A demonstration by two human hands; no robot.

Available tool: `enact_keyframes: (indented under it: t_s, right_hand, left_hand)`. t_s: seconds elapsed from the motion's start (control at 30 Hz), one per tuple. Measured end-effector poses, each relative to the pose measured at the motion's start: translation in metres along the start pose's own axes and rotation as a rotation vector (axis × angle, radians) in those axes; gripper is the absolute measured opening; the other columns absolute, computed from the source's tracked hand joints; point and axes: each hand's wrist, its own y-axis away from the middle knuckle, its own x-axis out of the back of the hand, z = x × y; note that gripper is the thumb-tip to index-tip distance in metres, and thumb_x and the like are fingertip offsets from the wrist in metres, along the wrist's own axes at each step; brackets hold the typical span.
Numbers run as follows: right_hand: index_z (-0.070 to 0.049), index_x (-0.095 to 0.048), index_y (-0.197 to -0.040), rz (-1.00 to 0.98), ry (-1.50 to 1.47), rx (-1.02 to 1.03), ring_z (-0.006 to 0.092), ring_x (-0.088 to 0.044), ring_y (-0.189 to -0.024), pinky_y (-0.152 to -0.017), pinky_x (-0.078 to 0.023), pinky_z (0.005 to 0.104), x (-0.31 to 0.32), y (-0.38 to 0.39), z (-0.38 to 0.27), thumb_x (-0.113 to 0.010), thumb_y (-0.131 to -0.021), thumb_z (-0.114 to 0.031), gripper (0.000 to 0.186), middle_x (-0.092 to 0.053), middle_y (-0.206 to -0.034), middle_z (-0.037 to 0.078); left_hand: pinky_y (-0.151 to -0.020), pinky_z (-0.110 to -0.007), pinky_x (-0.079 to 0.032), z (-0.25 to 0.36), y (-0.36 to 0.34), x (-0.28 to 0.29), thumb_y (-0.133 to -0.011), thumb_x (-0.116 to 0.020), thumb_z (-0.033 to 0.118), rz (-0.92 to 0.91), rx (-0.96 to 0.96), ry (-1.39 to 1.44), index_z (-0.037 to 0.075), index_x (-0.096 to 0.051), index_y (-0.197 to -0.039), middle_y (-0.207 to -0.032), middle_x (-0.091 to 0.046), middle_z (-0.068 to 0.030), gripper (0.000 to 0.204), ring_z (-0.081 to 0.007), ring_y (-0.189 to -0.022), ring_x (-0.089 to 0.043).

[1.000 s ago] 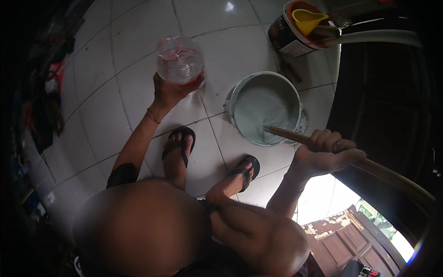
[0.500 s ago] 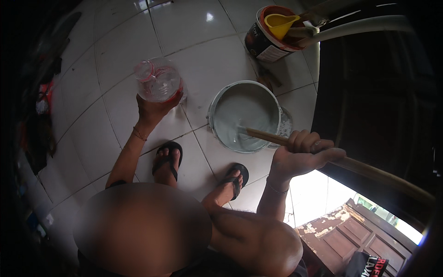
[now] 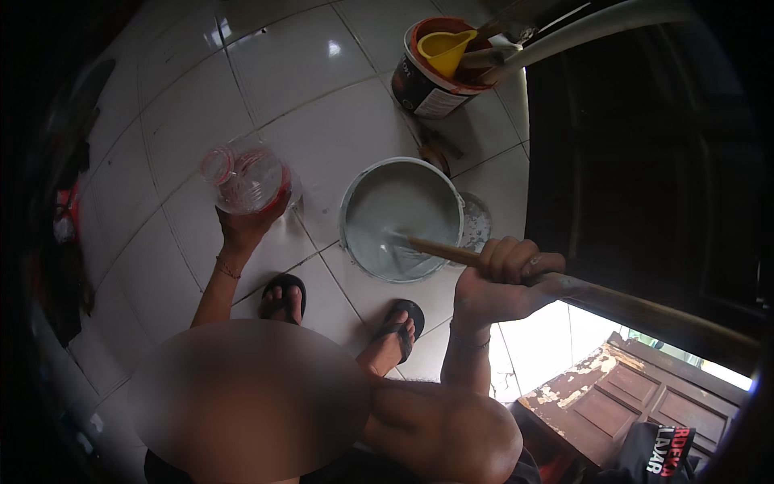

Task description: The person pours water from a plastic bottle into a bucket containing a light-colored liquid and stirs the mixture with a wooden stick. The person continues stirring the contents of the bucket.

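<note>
Left hand (image 3: pixel 244 229) grips bottle (image 3: pixel 251 184), right hand (image 3: pixel 509 284) grips stick (image 3: pixel 442 249); dark pail (image 3: pixel 411 85) stands beyond white bucket (image 3: pixel 401 172).

Wooden stick (image 3: pixel 621 303): lower end lost in the grey liquid (image 3: pixel 367 238), upper end obscured by darkness at right. Left hand (image 3: pixel 246 230): fingers partly hidden behind the clear bottle (image 3: pixel 250 181). Blurred patch (image 3: pixel 250 403): conceals whatever lies beneath; black cloth (image 3: pixel 629 464), cut off by the lower edge.

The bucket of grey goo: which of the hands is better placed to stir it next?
Probably the right hand: it grips the wooden stick, whose end dips into the grey mixture in the bucket. The left hand holds a clear bottle instead.
</note>
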Motion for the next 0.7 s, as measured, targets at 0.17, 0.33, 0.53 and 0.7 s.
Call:
enact_keyframes:
  t_s: [0.17, 0.33, 0.53, 0.7]
  right_hand:
    - [-0.012, -0.039, -0.082, 0.109, 0.166, 0.226, 0.0099, -0.027, -0.041, -0.041, -0.024, 0.0282, 0.003, -0.012, 0.01, -0.032, -0.106, -0.067, 0.06, -0.032, -0.05, -0.001]
    - [-0.01, -0.042, -0.078, -0.056, 0.301, -0.012, 0.0129, -0.031, -0.043, -0.044, -0.027, 0.0298, 0.016, 0.022, -0.009, -0.031, -0.108, -0.063, 0.062, -0.033, -0.051, 0.0]
    - [-0.01, -0.042, -0.074, -0.049, -0.006, -0.032, 0.0128, -0.026, -0.041, -0.043, -0.025, 0.0311, 0.021, 0.012, 0.003, -0.028, -0.11, -0.059, 0.062, -0.034, -0.051, 0.002]
    - [-0.011, -0.041, -0.073, 0.079, 0.228, 0.1, 0.0123, -0.024, -0.041, -0.042, -0.023, 0.0305, 0.014, -0.001, 0.003, -0.029, -0.113, -0.052, 0.058, -0.033, -0.051, 0.0]
  left_hand:
    - [-0.106, -0.039, -0.053, -0.008, 0.002, -0.004, -0.074, -0.095, 0.019, -0.027, 0.005, 0.031, 0.004, -0.05, -0.14, -0.131, -0.063, -0.0114, 0.082, -0.0259, -0.12, -0.064]
    - [-0.108, -0.039, -0.052, -0.014, 0.008, -0.004, -0.075, -0.095, 0.016, -0.042, 0.015, 0.069, 0.004, -0.046, -0.142, -0.134, -0.059, -0.0116, 0.084, -0.0262, -0.124, -0.06]
    - [-0.128, -0.045, -0.021, -0.072, 0.03, -0.011, -0.067, -0.091, 0.05, 0.144, 1.487, 2.236, -0.01, -0.029, -0.153, -0.159, -0.035, -0.0167, 0.123, -0.034, -0.15, -0.029]
    - [-0.127, -0.041, -0.024, -0.031, 0.015, 0.002, -0.062, -0.093, 0.05, -0.071, 1.384, 2.736, -0.011, -0.034, -0.149, -0.154, -0.039, -0.0174, 0.121, -0.0295, -0.147, -0.032]
